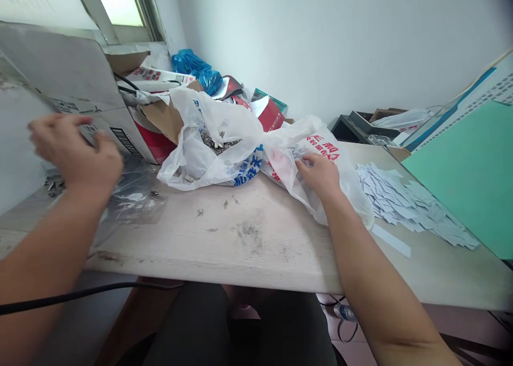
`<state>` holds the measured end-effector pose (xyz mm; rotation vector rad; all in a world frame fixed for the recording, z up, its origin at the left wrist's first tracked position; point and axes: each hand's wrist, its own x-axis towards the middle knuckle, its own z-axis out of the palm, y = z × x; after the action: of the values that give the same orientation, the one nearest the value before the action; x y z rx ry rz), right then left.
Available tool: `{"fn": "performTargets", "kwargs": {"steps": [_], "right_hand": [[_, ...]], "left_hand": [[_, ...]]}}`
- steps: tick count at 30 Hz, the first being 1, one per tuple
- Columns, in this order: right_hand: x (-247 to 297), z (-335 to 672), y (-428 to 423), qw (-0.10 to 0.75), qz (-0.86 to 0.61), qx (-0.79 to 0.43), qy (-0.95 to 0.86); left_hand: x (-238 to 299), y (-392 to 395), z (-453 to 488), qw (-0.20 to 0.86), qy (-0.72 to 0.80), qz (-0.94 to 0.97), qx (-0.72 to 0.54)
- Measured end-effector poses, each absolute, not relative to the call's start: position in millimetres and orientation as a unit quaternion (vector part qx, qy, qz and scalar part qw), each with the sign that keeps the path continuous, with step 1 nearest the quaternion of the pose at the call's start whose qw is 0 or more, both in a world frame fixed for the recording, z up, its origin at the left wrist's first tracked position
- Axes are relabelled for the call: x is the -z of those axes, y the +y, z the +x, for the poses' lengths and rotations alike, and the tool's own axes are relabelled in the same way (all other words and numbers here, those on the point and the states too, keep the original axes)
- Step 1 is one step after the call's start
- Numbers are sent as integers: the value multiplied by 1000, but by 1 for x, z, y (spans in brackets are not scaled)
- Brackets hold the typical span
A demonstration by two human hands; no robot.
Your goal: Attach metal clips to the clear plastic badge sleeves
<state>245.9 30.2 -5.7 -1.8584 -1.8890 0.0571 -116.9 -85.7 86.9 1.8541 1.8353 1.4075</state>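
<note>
My right hand [321, 176] is at the mouth of a white plastic bag with red print [350, 192]. Its fingers are drawn together over the contents, and what they pinch, if anything, is hidden. On the left, my left hand [80, 149] is raised in front of a cardboard box [84, 72], slightly blurred, with thumb and fingers apart and nothing visible in it. Below it lie clear plastic bags [136, 205]. Between my hands, a white plastic bag with blue print [216, 120] gapes around many small metal pieces [218, 145].
Loose paper slips [409, 203] spread over the right of the table [248, 270]. A green board [468, 168] leans in from the right edge. Blue plastic bags [192, 64] and cartons crowd the wall. A black cable [100, 290] crosses below the table's front edge.
</note>
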Motion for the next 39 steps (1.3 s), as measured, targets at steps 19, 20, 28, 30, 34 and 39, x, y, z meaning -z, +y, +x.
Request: {"fn": "performTargets", "kwargs": {"steps": [19, 20, 28, 30, 34, 39], "right_hand": [[-21, 234, -1, 658, -396, 147, -624], [-23, 231, -4, 662, -396, 140, -621], [-22, 219, -13, 660, -378, 75, -645], [-21, 219, -13, 654, -381, 54, -651], [-23, 219, -13, 675, -382, 6, -631], [-23, 209, -19, 715, -356, -49, -599]], "left_hand": [[-47, 85, -102, 16, 701, 712, -41], [-46, 84, -106, 12, 704, 708, -52], [-41, 94, -111, 67, 721, 686, -69], [-43, 94, -110, 95, 729, 667, -123], [-50, 81, -113, 130, 706, 634, -287], [-57, 56, -105, 206, 669, 584, -410]]}}
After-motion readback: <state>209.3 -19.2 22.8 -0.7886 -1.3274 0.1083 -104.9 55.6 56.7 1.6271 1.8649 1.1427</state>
